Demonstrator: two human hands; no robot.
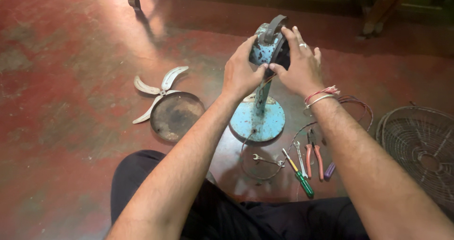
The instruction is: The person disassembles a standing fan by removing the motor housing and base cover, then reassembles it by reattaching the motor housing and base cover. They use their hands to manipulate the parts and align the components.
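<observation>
Blue-painted table fan body stands upright on its round base on the red floor, between the person's knees. Left hand and right hand clasp the motor housing from both sides, fingers closed on it, steadying it. Fan blade, round cover plate, pliers, screwdriver, spanner and wire guard lie nearby within reach.

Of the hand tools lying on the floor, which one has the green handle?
The screwdriver, lying beside the red-handled pliers; the spanners are bare metal.
</observation>
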